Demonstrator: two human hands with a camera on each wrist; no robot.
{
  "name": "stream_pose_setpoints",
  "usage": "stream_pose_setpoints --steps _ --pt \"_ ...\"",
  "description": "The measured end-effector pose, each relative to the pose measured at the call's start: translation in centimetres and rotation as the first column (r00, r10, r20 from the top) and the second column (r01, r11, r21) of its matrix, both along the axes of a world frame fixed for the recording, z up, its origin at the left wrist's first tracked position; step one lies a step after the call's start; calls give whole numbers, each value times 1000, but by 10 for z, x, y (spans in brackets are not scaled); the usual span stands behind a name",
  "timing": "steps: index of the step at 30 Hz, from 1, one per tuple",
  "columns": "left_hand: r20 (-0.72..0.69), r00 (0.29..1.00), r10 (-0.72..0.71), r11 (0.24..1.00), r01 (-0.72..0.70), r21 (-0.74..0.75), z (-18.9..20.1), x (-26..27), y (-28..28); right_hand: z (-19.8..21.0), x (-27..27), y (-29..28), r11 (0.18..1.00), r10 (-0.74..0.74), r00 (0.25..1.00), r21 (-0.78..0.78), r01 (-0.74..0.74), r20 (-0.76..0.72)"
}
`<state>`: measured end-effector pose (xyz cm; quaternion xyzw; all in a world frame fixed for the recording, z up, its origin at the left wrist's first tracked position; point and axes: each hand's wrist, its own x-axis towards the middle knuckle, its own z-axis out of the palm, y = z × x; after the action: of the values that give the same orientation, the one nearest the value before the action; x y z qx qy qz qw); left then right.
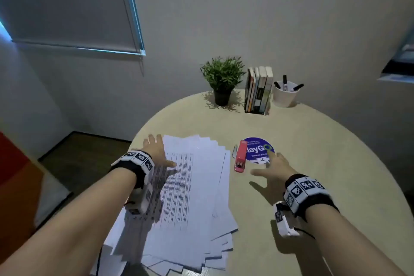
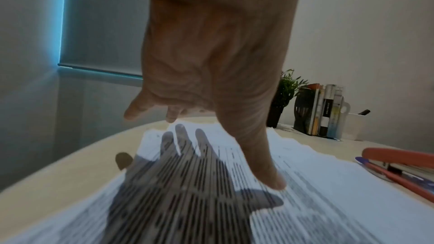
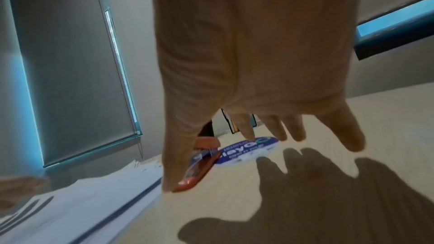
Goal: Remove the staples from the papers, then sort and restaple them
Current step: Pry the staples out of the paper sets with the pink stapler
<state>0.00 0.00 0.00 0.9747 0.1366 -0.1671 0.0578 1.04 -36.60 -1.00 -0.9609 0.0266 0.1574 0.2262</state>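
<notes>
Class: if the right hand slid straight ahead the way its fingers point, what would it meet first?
Probably the round blue sticker: the right hand has its fingertips at the sticker's near edge. The red stapler lies left of that line.

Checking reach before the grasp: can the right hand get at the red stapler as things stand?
Probably yes. The right hand hovers open just beside the red stapler, thumb toward it. Nothing lies between them; the papers sit on the stapler's far side.

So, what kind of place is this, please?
Probably a small office or study corner. A round table stands against a wall, holding papers, a stapler, upright books and a cup of pens; a blind covers the window.
</notes>
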Motion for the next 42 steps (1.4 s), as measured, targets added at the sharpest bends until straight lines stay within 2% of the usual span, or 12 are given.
stream_pose_setpoints --steps 3,6,14,21,23,25,27,30,34,38,40,42 --pt "-57 998 18 999 -20 -34 -21 -14 0 -22 -22 7 993 57 994 -93 -66 -89" --pt "-23 1000 -8 1000 7 -23 -31 -27 -5 -37 -38 8 974 63 996 -213 -75 -60" --pt "-85 994 -64 997 68 38 -27 -50 -26 -28 -39 13 958 74 996 -275 -85 -48" --pt "-136 982 -134 984 148 103 -32 -65 -48 -33 -36 13 961 60 995 -264 -79 -78" --pt "-81 987 -138 982 146 116 -25 -55 -45 -25 -27 12 973 47 990 -216 -76 -136" --pt "31 983 -179 980 176 90 -21 -41 -44 -16 -16 11 996 -13 988 -88 -1 -151" --pt "156 954 -258 966 259 12 -24 -27 -47 -9 -6 12 984 -135 988 107 142 -70" --pt "207 913 -353 921 377 -93 -31 -14 -58 -7 9 29 917 -294 952 307 255 88" --pt "214 893 -396 902 422 -91 -34 1 -68 -15 21 65 954 -238 962 216 206 134" --pt "232 862 -450 883 469 -28 -35 5 -73 -29 22 74 968 -213 969 165 190 129" --pt "246 844 -477 868 496 -18 -35 5 -74 -32 22 72 939 -284 952 234 251 118" --pt "251 838 -485 860 509 -37 -36 5 -74 -30 21 68 840 -402 914 419 346 50"
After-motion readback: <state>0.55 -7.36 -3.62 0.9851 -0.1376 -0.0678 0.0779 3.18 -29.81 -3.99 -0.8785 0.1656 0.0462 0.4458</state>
